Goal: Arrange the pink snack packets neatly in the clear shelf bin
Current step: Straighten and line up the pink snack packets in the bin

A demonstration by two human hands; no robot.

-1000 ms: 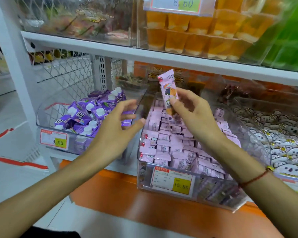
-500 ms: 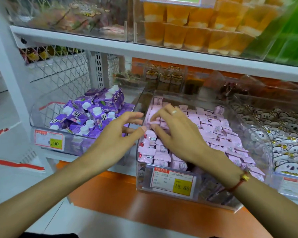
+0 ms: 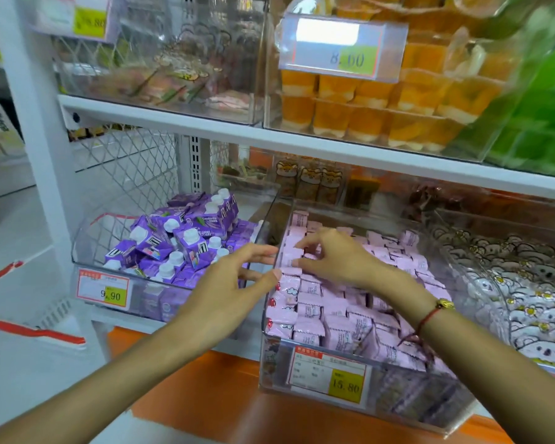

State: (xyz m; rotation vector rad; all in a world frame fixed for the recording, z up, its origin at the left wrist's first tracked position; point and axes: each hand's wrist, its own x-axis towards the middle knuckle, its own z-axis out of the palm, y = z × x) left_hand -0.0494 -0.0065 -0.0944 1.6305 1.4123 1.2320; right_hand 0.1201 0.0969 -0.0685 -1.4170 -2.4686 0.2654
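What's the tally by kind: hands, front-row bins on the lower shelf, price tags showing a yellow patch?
Hands: 2, left hand, right hand
Front bins: 3, purple-carton bin, pink-packet bin, white-packet bin
Price tags: 4, 9.90 tag, 15.80 tag, 8.00 tag, top-left tag
Total: 9

Right hand (image 3: 330, 261) atop pink snack packets (image 3: 343, 328) in clear bin (image 3: 271, 376), left hand (image 3: 234, 283) at its wall.

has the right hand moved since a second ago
Yes. The right hand held a packet up near the upper shelf; it has come down onto the pink packets at the clear bin's left wall.
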